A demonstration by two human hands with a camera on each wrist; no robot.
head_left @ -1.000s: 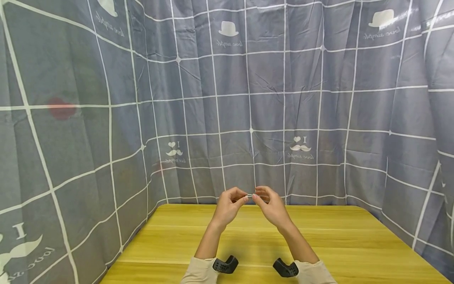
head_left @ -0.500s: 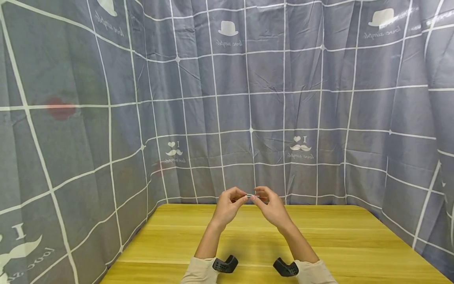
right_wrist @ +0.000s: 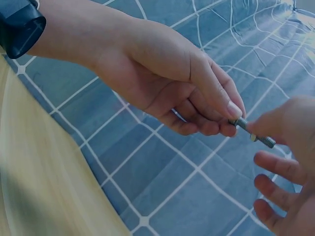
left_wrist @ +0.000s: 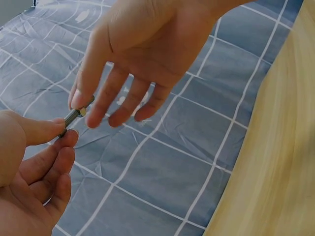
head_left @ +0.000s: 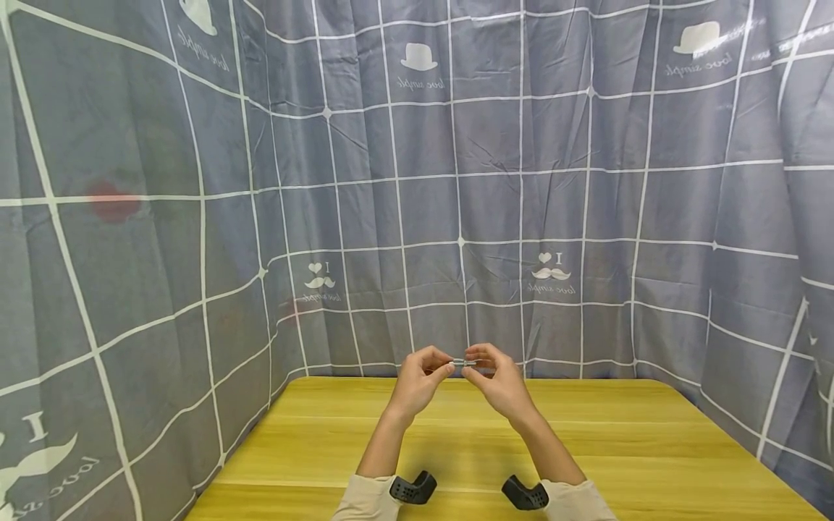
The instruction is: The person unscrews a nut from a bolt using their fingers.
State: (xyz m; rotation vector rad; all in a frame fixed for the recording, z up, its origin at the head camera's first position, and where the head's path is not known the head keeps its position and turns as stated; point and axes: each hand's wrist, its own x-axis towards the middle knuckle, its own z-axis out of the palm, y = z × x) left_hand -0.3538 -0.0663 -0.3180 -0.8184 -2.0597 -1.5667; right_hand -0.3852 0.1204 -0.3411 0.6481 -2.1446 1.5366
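A metal bolt (left_wrist: 71,117) with a threaded shank is held in the air above the far edge of the table. My left hand (head_left: 415,382) pinches its head end between thumb and fingertips, so the head is mostly covered. A small nut (right_wrist: 253,137) sits on the shank, with bare thread showing past it in the right wrist view. My right hand (head_left: 500,383) has its thumb against the nut, with the index finger mostly hidden behind the thumb in the left wrist view. The other right fingers are spread apart from the bolt.
A yellow wood-grain table (head_left: 456,434) lies below both forearms. Grey curtain (head_left: 423,210) with white grid lines rises behind and at both sides. Black wrist devices (head_left: 414,487) are worn at the sleeve cuffs.
My right thumb has shifted slightly down along the nut, and more of the bolt shows between the hands. The left hand has kept its hold in about the same place.
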